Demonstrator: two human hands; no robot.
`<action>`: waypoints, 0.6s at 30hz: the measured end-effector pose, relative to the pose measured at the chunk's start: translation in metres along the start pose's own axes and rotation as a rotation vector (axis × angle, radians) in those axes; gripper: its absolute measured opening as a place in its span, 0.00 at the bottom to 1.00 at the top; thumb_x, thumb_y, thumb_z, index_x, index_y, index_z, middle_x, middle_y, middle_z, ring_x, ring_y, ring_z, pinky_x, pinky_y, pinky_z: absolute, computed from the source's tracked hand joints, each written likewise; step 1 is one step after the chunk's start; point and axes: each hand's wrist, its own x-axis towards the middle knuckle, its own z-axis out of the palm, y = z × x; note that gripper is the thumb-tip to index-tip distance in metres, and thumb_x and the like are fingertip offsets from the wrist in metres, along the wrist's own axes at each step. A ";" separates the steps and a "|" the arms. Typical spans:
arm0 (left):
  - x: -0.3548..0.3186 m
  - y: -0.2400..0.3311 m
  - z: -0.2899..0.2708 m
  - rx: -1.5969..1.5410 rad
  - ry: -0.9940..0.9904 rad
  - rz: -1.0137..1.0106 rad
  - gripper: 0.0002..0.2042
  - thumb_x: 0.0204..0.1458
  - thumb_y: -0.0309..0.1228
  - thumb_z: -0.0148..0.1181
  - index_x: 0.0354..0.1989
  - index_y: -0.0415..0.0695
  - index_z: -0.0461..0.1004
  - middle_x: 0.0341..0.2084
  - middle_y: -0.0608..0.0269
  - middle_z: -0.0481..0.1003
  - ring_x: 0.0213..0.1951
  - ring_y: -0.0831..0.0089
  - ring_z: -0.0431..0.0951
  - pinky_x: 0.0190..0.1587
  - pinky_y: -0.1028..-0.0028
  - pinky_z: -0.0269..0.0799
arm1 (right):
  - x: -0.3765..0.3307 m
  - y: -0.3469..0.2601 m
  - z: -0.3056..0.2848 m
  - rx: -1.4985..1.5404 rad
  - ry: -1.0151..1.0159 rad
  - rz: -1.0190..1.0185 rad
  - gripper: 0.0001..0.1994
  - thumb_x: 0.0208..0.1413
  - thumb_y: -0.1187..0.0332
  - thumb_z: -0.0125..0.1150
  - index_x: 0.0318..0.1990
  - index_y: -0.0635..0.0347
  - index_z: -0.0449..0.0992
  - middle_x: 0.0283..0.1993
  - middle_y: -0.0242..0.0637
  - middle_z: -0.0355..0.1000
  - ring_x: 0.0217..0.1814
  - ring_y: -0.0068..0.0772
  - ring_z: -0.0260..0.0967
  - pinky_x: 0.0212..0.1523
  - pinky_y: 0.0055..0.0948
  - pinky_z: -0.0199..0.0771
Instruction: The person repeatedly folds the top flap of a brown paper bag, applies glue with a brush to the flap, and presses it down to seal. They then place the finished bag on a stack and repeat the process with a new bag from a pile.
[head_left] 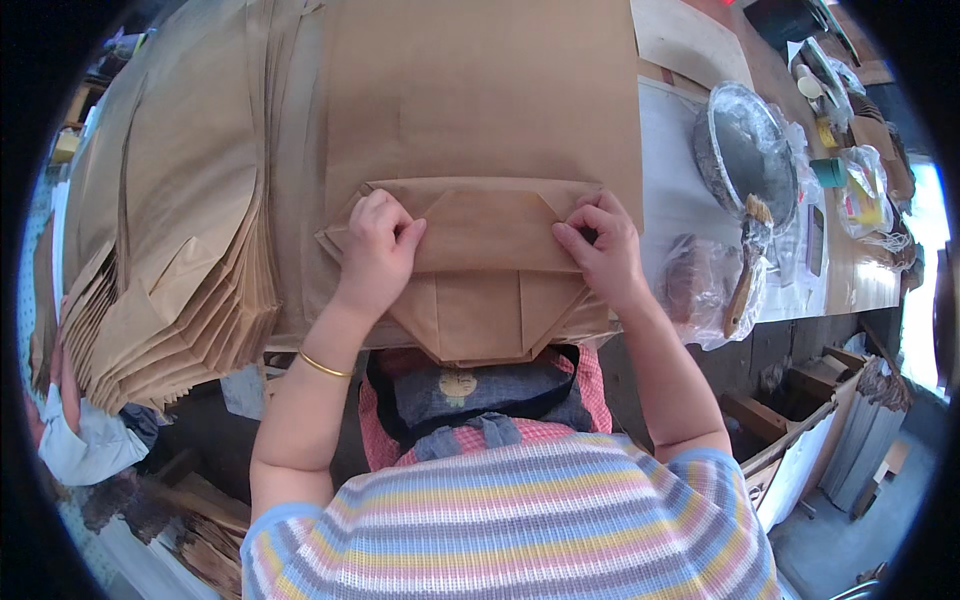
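A brown paper bag (490,230) lies in front of me, its near end opened into a folded, many-sided bottom with slanted corner creases. My left hand (378,245) pinches the left part of the bottom's upper flap between thumb and bent fingers. On the other side my right hand (603,245) grips the same flap near its right corner, fingers curled. The lower flap points toward me over the table's front edge. Beyond the hands, flat brown paper (490,90) stretches away; I cannot tell whether it is this bag's body or others below it.
At left stands a big fanned stack of folded paper bags (190,290). A grey-smeared basin (745,150) sits at right, with a brush (745,270) by its near rim and a plastic-wrapped bundle (695,280) beside it. Another person's arm (70,390) shows at far left.
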 end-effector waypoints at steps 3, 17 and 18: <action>0.002 0.011 0.008 0.338 0.062 -0.031 0.14 0.50 0.33 0.65 0.24 0.39 0.67 0.26 0.53 0.70 0.32 0.55 0.72 0.37 0.62 0.67 | 0.000 -0.006 0.003 -0.223 0.001 0.031 0.13 0.46 0.63 0.70 0.24 0.62 0.73 0.31 0.40 0.70 0.33 0.43 0.69 0.33 0.38 0.70; -0.001 0.042 -0.007 0.503 -0.153 0.224 0.21 0.49 0.39 0.61 0.46 0.37 0.71 0.50 0.49 0.70 0.56 0.52 0.67 0.62 0.54 0.56 | -0.015 -0.038 0.011 -0.425 0.113 -0.391 0.24 0.45 0.62 0.66 0.51 0.61 0.73 0.49 0.45 0.73 0.55 0.50 0.68 0.55 0.44 0.69; 0.001 0.053 -0.003 0.506 -0.257 0.276 0.25 0.48 0.37 0.61 0.52 0.35 0.68 0.55 0.47 0.66 0.61 0.52 0.63 0.65 0.55 0.53 | -0.015 -0.045 0.023 -0.432 -0.034 -0.426 0.30 0.45 0.62 0.66 0.57 0.64 0.68 0.56 0.48 0.68 0.61 0.50 0.63 0.61 0.44 0.62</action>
